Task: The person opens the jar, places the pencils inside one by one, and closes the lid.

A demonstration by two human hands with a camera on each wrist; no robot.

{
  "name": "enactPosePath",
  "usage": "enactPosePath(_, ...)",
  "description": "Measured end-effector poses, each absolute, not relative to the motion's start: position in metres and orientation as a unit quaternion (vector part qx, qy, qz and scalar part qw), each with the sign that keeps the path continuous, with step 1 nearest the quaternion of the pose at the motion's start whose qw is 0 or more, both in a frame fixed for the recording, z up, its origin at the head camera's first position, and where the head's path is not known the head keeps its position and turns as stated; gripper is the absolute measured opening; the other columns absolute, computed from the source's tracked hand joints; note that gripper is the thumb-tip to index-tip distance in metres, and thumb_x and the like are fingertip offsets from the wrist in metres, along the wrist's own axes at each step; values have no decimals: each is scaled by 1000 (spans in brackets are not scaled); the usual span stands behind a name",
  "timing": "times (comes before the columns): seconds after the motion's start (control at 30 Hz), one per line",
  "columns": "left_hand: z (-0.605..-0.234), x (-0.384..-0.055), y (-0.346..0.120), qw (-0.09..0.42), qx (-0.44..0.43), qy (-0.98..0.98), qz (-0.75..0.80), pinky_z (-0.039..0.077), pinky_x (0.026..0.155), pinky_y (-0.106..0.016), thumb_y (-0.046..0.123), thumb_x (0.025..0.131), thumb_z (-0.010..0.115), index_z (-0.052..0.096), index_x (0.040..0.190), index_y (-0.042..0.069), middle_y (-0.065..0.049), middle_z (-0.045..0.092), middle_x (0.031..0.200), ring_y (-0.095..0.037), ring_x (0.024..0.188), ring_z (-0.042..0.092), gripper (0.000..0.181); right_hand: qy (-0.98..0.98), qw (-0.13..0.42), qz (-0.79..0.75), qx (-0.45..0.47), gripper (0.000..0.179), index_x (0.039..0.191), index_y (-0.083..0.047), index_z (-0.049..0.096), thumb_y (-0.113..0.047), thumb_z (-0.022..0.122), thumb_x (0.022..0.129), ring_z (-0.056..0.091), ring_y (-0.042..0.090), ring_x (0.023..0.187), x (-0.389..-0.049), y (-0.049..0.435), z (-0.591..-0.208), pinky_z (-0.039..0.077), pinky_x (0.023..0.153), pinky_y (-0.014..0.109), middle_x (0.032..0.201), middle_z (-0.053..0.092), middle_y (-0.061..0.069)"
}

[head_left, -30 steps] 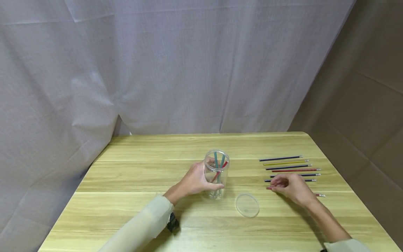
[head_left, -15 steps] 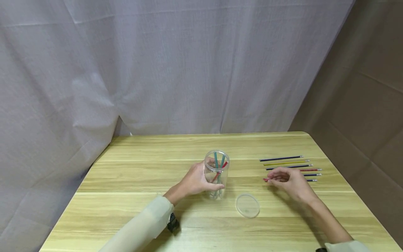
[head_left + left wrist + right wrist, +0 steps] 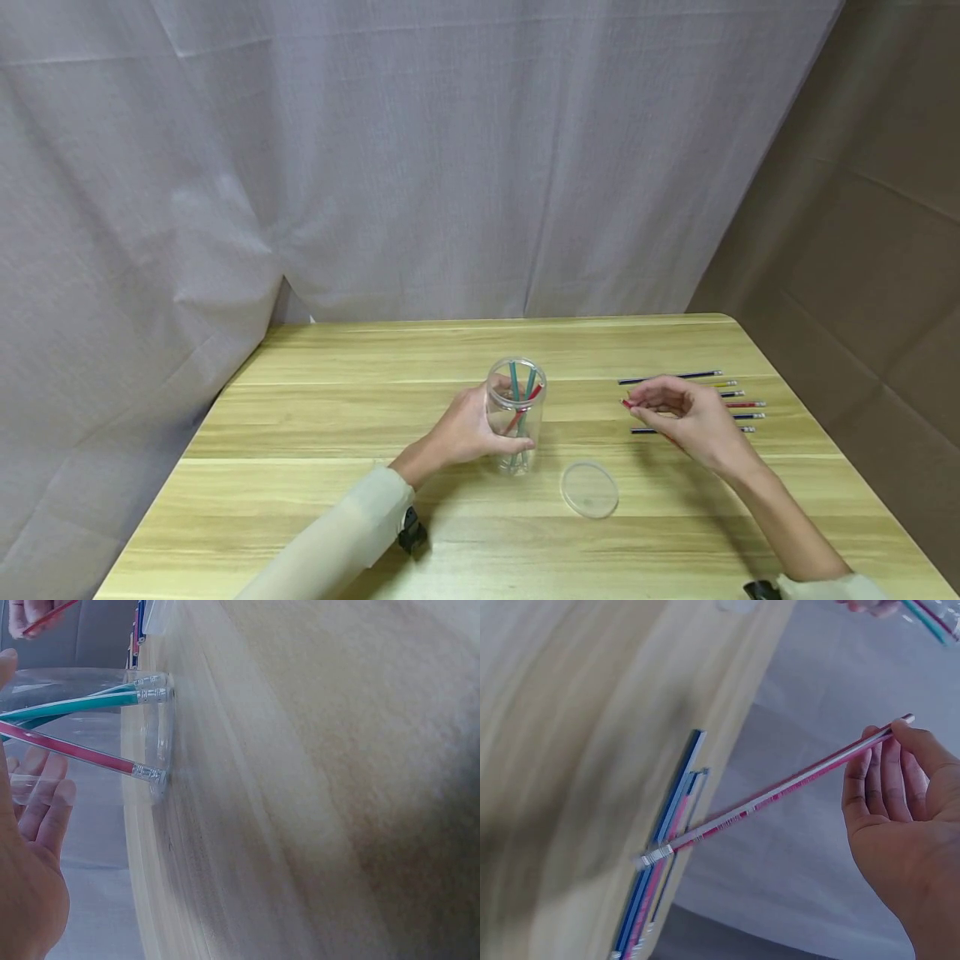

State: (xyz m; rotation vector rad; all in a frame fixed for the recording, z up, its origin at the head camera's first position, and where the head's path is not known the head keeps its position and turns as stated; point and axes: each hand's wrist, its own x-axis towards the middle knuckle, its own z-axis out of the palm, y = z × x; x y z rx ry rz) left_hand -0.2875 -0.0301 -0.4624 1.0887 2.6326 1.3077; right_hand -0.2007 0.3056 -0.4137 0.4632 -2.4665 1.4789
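Note:
My left hand (image 3: 467,427) grips a clear round jar (image 3: 536,429) standing upright on the table. Inside it lean two teal pencils (image 3: 94,703) and one red pencil (image 3: 82,751), eraser ends down, as the left wrist view shows. To the right, my right hand (image 3: 697,423) pinches another red pencil (image 3: 780,793) by its plain end between thumb and fingertips. That pencil slants, its metal-banded eraser end lower, and is raised above the pencils lying on the table. In the head view the palm hides most of it.
A clear round lid (image 3: 589,490) lies flat to the right of the jar, nearer the person. Several pencils lie in a row at the right, including a dark blue pencil (image 3: 667,377) at the far side. A grey cloth (image 3: 420,167) hangs behind the wooden table (image 3: 315,400).
My right hand has lifted the red pencil from the near side of the row and carried it up and away from the person. The left hand and jar have stayed put.

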Motion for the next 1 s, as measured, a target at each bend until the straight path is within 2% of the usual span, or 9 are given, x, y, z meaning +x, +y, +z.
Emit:
enactPosePath(0.17, -461, -287, -30, -2, 354, 839, 413, 54, 103, -39, 46, 74, 96, 57, 138, 11, 1, 75, 123, -18, 115, 69, 83, -835, 112, 515, 161, 20, 113, 3, 73, 8, 75, 93, 74, 5, 92, -198, 298, -399, 60, 77, 21, 102, 79, 2)
enactPosePath(0.4, -461, -287, -30, -3, 356, 839, 411, 54, 103, -41, 46, 74, 96, 57, 139, 8, -1, 75, 124, -19, 115, 69, 85, -819, 118, 536, 168, 21, 115, 6, 71, 7, 75, 94, 75, 11, 92, -193, 287, -379, 61, 77, 24, 103, 78, 4)
enactPosePath(0.77, -463, -287, -30, -2, 356, 837, 415, 54, 104, -41, 47, 74, 96, 57, 137, 15, 0, 74, 125, -19, 116, 70, 81, -768, 143, 591, 201, 27, 118, 6, 70, 14, 72, 93, 75, 15, 92, -183, 269, -347, 60, 81, 23, 103, 77, 10)
enactPosePath(0.9, -463, -287, -30, -1, 353, 836, 419, 54, 104, -41, 45, 74, 97, 57, 138, 13, 0, 74, 125, -18, 116, 70, 82, -761, 154, 592, 216, 27, 118, 5, 69, 14, 73, 93, 75, 17, 90, -181, 263, -335, 60, 76, 22, 102, 75, 13)
enactPosePath(1.0, -462, -287, -30, -2, 355, 836, 418, 54, 104, -42, 45, 74, 96, 57, 139, 10, 0, 74, 125, -19, 116, 69, 84, -755, 166, 592, 227, 29, 119, 5, 68, 15, 72, 93, 74, 17, 90, -181, 258, -326, 61, 77, 22, 102, 74, 14)
